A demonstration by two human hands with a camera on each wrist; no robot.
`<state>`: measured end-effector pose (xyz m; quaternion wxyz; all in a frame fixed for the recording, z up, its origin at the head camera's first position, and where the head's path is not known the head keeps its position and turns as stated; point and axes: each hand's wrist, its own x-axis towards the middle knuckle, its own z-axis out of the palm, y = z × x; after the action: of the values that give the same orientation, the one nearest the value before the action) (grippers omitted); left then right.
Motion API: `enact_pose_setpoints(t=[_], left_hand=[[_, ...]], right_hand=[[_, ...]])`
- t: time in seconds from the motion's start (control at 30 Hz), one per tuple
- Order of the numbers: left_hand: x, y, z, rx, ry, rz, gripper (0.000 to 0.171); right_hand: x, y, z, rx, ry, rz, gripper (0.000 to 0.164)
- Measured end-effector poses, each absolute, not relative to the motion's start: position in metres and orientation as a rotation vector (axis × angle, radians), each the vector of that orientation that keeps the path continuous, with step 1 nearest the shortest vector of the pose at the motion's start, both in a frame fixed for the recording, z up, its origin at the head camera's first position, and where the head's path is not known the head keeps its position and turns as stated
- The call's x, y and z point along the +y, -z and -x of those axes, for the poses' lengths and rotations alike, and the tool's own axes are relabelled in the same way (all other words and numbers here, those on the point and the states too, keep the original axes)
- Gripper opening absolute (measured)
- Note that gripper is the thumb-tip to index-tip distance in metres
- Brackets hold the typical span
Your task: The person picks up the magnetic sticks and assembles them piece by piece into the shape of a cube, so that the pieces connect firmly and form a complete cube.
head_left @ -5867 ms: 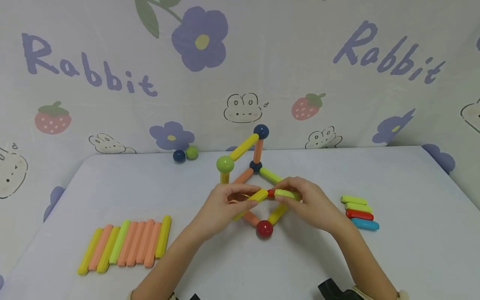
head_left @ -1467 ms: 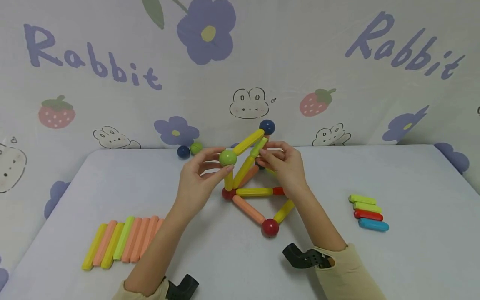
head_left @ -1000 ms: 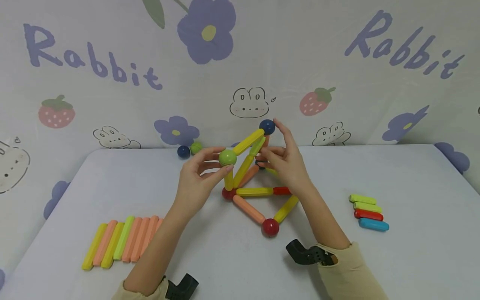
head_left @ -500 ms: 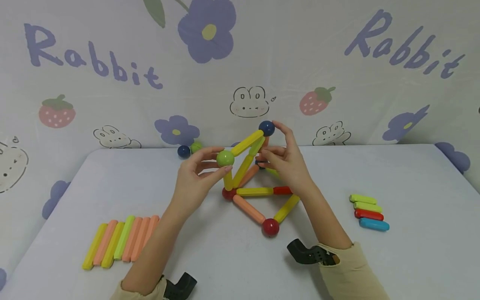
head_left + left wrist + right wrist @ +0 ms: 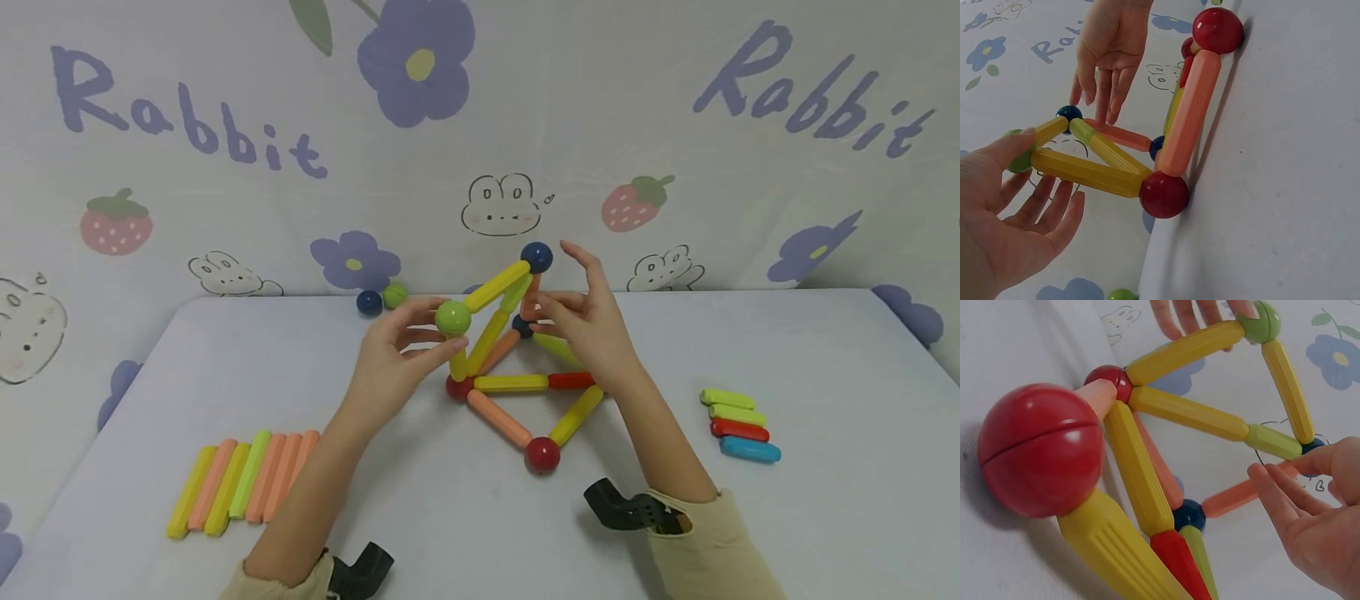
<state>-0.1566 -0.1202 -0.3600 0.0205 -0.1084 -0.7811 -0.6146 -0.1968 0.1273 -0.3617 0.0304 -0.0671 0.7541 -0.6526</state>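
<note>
A magnetic ball-and-rod frame stands mid-table. In the head view my left hand (image 5: 378, 371) pinches the light green ball (image 5: 453, 318) at its upper left corner, thumb below and fingers behind. From the red ball (image 5: 460, 387) a yellow rod (image 5: 486, 343) slants up, joined to a short green rod (image 5: 516, 293) that reaches the top dark blue ball (image 5: 536, 257). My right hand (image 5: 600, 333) is just right of that ball, index finger raised apart from it. Its other fingers extend beside the upright orange rod (image 5: 1232, 498), none curled round it in the right wrist view.
Several long rods (image 5: 247, 479) lie in a row at left, partly behind the left forearm. Short green, red and blue rods (image 5: 738, 429) lie at right. A loose dark blue ball (image 5: 369, 303) and green ball (image 5: 394, 295) sit at the back edge.
The yellow and green rod pair, earlier held by both hands, now spans the frame diagonally. The left hand moved to the green ball. The right index finger touched the top blue ball, then drew away rightward.
</note>
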Motion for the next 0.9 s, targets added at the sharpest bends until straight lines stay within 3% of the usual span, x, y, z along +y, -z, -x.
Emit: enact_pose_setpoints(t=[0.5, 0.9], left_hand=[[-0.129, 0.389, 0.167, -2.879, 1.899, 0.135, 0.048], [-0.124, 0.394, 0.165, -2.893, 1.872, -0.125, 0.037]], right_hand=[[0.163, 0.385, 0.188, 2.684, 1.517, 0.022, 0.051], [0.186, 0.398, 0.177, 2.634, 1.2, 0.066, 0.035]])
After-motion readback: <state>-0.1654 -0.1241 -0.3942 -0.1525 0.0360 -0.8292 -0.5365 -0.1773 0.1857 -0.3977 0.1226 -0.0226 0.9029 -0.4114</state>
